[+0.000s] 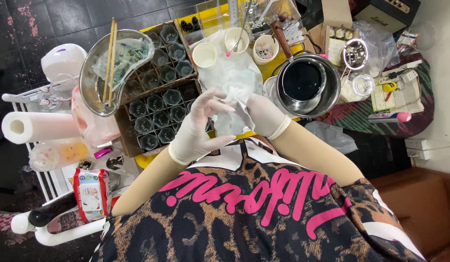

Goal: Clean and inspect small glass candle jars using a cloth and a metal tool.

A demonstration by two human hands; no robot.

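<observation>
Currently held: a crumpled white wipe (233, 104), pinched between both gloved hands at frame centre, just above the person's chest.
Left hand (200, 125): thumb and forefinger closed on the wipe's left edge, the other fingers fanned out wide.
Right hand (265, 115): curled narrow around the wipe's right side; whether anything sits inside the wad I cannot tell.
Around: a box (137, 145) of dark glass cups (156, 103) just left of the hands; a pot (308, 81) of dark liquid just to the right; two paper cups (204, 54) above; a metal tray (91, 73) with chopsticks (109, 60) at upper left.
Risk, right: the pot is close to the right wrist, so a wide elbow swing could probably knock it and slop the liquid.
Risk, left: the fanned fingers hang over the box, and a drop of the hand may tip a cup.
Risk, grip: the left pinch looks light, so the wipe could slip.
</observation>
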